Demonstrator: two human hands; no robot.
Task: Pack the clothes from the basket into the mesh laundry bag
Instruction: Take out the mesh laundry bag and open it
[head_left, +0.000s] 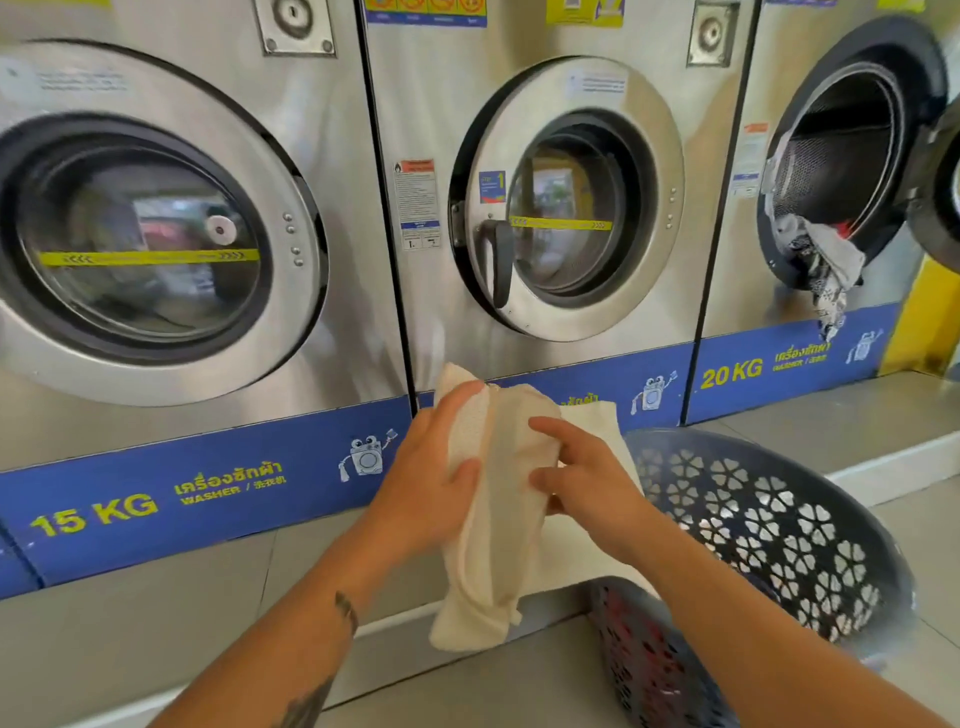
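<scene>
Both my hands hold a cream mesh laundry bag (498, 519) up in front of the washers, hanging lengthwise with a zip seam down its middle. My left hand (431, 478) grips its left side, fingers curled over the top and thumb on the front. My right hand (582, 473) pinches its right side, fingers pressed into the fabric. The bag's wider flat part (597, 415) spreads out behind my right hand. Below and to the right stands a grey perforated laundry basket (769, 530) with dark and red clothes (634, 629) showing through its near wall.
Three steel front-load washers line the wall: a shut 15 KG one (150, 244), a shut middle one (566, 202), and an open 20 KG one (841, 150) with clothes (821, 260) spilling from its drum. A raised tiled step (883, 415) runs along their base.
</scene>
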